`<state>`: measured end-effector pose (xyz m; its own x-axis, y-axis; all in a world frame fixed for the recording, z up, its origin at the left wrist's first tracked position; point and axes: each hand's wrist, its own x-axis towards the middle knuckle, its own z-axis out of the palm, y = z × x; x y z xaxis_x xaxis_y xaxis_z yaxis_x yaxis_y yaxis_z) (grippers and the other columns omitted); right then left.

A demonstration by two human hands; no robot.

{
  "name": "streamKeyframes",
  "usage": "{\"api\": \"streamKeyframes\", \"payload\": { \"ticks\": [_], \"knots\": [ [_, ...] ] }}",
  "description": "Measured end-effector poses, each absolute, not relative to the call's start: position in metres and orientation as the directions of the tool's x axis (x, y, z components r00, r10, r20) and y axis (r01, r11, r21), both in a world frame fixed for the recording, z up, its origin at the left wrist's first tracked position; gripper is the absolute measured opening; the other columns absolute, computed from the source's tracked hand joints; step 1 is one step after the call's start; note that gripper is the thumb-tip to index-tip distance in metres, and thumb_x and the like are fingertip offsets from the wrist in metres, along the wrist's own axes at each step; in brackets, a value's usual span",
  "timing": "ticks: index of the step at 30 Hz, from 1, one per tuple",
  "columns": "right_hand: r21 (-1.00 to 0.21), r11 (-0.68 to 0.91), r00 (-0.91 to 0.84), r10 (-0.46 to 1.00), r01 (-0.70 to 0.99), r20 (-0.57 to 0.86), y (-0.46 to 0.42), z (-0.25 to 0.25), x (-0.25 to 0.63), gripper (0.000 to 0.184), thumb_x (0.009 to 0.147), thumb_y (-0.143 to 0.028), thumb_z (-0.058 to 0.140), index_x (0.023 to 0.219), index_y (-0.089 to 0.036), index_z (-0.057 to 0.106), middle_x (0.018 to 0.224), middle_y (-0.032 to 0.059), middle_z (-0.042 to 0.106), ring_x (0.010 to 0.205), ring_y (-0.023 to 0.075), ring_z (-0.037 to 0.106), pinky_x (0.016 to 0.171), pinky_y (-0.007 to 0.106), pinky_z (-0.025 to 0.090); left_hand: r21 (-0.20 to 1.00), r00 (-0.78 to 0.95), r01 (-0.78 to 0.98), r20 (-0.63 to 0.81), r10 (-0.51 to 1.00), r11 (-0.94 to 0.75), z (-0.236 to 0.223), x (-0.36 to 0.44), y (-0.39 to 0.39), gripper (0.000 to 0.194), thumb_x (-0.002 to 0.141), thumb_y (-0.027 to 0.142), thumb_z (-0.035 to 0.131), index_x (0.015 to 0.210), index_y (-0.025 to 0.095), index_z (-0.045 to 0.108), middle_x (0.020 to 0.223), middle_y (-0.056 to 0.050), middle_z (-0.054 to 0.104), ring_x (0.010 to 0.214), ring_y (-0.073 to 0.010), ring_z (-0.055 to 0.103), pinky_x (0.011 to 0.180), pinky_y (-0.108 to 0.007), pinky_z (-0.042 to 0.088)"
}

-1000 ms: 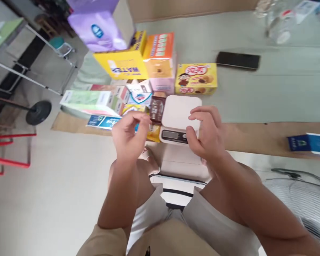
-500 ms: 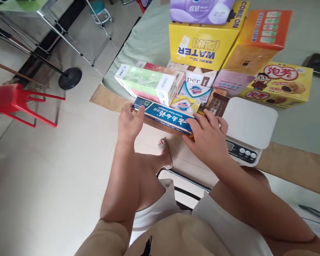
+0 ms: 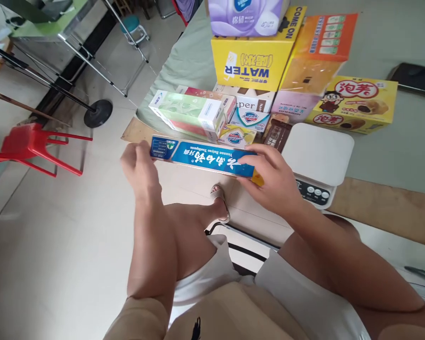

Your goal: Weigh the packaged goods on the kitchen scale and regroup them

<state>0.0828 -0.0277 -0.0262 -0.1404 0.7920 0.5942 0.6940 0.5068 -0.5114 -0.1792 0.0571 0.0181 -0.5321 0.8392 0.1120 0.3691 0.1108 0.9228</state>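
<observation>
A long blue toothpaste box (image 3: 205, 158) is held up off the table's near edge, its printed face towards me. My left hand (image 3: 140, 165) grips its left end, fingers closed around it. At the right end, my right hand (image 3: 269, 172) has thumb and fingers closed on the box. Something yellow shows under the right fingers, too hidden to name. Just behind the toothpaste box lie a yellow soap box (image 3: 236, 136) and a white and teal soap box (image 3: 250, 118). A green and white carton (image 3: 187, 113) sits to their left.
A white kitchen scale (image 3: 317, 153) stands right of my right hand, beside a brown packet (image 3: 278, 133). Behind are a yellow WATER box (image 3: 250, 63), an orange box (image 3: 326, 42), a yellow puff box (image 3: 361, 101) and a phone (image 3: 416, 78). A red stool (image 3: 24, 146) is on the floor.
The toothpaste box has come up from the table edge towards me and to the left, tilting its face up. Both hands moved with it; the left hand now grips its end.
</observation>
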Motion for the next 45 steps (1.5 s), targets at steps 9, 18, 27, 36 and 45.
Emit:
{"api": "streamKeyframes", "payload": {
  "ticks": [9, 18, 27, 36, 45],
  "knots": [
    [-0.752, 0.504, 0.348, 0.676, 0.424, 0.649, -0.072, -0.039, 0.226, 0.043, 0.087, -0.049, 0.078, 0.122, -0.033, 0.057, 0.145, 0.0123, 0.066, 0.142, 0.0351, 0.062, 0.110, 0.055, 0.056, 0.939, -0.057, 0.062, 0.342, 0.938, -0.339, 0.005, -0.057, -0.009, 0.047, 0.087, 0.070, 0.061, 0.111, 0.029, 0.060, 0.119, -0.009, 0.063, 0.123, -0.0285, 0.062, 0.092, -0.040, 0.062],
    [-0.920, 0.147, 0.727, 0.572, 0.364, 0.379, -0.046, -0.097, 0.314, 0.049, 0.105, -0.053, 0.026, 0.138, -0.027, 0.051, 0.119, 0.0159, 0.070, 0.111, 0.0323, 0.071, 0.089, 0.055, 0.061, 0.656, 0.314, 0.109, 0.690, 0.652, -0.747, -0.038, 0.027, -0.044, 0.030, 0.097, 0.035, 0.064, 0.125, 0.029, 0.057, 0.105, -0.008, 0.059, 0.099, -0.0240, 0.064, 0.074, -0.037, 0.059],
    [-0.966, 0.167, 0.698, 0.667, 0.199, 0.260, -0.011, -0.107, 0.273, 0.046, 0.096, -0.054, 0.051, 0.131, -0.025, 0.059, 0.106, 0.0061, 0.066, 0.098, 0.0241, 0.069, 0.087, 0.045, 0.061, 0.766, 0.233, 0.245, 0.549, 0.803, -0.595, -0.061, 0.004, -0.029, 0.036, 0.083, 0.019, 0.072, 0.108, 0.027, 0.047, 0.100, -0.001, 0.054, 0.084, -0.0151, 0.060, 0.064, -0.026, 0.048],
    [-0.934, 0.054, 0.763, 0.562, 0.352, 0.320, -0.019, -0.118, 0.276, 0.048, 0.103, -0.045, 0.031, 0.141, -0.029, 0.053, 0.149, 0.0101, 0.059, 0.145, 0.0279, 0.059, 0.113, 0.054, 0.053, 0.618, 0.256, 0.455, 0.599, 0.759, -0.641, -0.058, -0.019, -0.008, 0.047, 0.082, 0.039, 0.076, 0.117, 0.024, 0.050, 0.107, -0.005, 0.053, 0.099, -0.0244, 0.059, 0.086, -0.042, 0.053],
    [-0.963, -0.014, 0.818, 0.532, 0.268, 0.220, -0.021, -0.109, 0.279, 0.043, 0.102, -0.041, 0.028, 0.134, -0.027, 0.053, 0.149, 0.0114, 0.059, 0.141, 0.0269, 0.061, 0.109, 0.050, 0.054, 0.593, 0.349, 0.474, 0.553, 0.757, -0.651, -0.051, -0.016, -0.004, 0.056, 0.083, 0.042, 0.074, 0.129, 0.023, 0.049, 0.122, -0.012, 0.060, 0.117, -0.0302, 0.062, 0.101, -0.047, 0.053]
  ]
}}
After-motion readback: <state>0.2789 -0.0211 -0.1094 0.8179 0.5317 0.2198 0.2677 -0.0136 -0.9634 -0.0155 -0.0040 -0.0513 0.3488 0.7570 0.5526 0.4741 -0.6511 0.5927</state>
